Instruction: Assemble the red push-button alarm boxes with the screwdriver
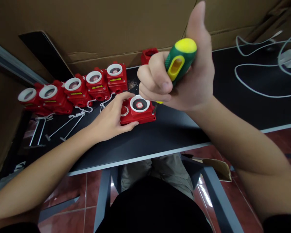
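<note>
My left hand point(113, 118) grips a red box point(145, 117) by its left end, thumb along the near side and fingers over the far side. The box lies on the black tabletop, with a white ring around a dark round window facing up. A green and yellow screwdriver point(181, 60) is wrapped in the fingers of my right hand point(196, 77), its thumb raised. The screwdriver's shaft slants down to the right end of the box, at a corner screw. Whether the tip sits in the screw head is too small to tell.
Several similar red boxes point(96, 88) stand in a row at the back left. White cords and small metal hammers point(72, 127) lie in front of them. Another red part point(149, 55) is behind my right hand. A white cable point(262, 94) loops across the right side of the black table point(232, 113).
</note>
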Demonstrator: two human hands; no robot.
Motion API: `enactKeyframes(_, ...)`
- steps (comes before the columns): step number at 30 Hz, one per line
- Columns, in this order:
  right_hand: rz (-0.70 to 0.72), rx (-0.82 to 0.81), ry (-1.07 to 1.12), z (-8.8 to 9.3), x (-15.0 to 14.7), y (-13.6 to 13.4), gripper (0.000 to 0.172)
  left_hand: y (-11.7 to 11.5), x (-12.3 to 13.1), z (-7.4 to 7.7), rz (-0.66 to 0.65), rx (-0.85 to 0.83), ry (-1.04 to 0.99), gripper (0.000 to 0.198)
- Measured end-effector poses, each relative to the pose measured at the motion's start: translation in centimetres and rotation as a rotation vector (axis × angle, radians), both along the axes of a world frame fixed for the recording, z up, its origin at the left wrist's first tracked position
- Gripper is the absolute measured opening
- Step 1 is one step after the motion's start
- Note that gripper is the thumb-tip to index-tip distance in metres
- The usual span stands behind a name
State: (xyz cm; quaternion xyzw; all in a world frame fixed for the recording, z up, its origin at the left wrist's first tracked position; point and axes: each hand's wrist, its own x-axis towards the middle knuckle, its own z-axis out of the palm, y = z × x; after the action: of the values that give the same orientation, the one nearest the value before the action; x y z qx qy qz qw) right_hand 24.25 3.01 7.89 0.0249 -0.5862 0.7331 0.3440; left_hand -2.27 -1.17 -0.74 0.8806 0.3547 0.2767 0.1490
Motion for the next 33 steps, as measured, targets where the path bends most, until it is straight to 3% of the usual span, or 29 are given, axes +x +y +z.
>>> enactKeyframes(5, -0.044, 0.063, -0.049, 0.0, -0.1, -0.4, 0.071, 0.1, -0.2, -0.2, -0.008, 0.001, -0.007, 0.086)
enactKeyframes(10, -0.153, 0.045, 0.005, 0.1, -0.4, -0.9, 0.056, 0.0, -0.1, -0.1, -0.007, -0.016, -0.020, 0.086)
enactKeyframes(16, -0.232, 0.054, -0.100, -0.2, -0.6, -0.5, 0.072, 0.0, -0.1, -0.1, 0.001, -0.031, -0.004, 0.086)
enactKeyframes(24, -0.350, -0.037, 0.054, -0.4, -1.3, -0.8, 0.068, -0.1, -0.1, 0.0, -0.003, -0.009, 0.002, 0.086)
enactKeyframes(33, -0.182, 0.002, -0.113, 0.3, -0.7, -0.7, 0.073, -0.1, -0.1, -0.1, -0.002, -0.003, 0.017, 0.086)
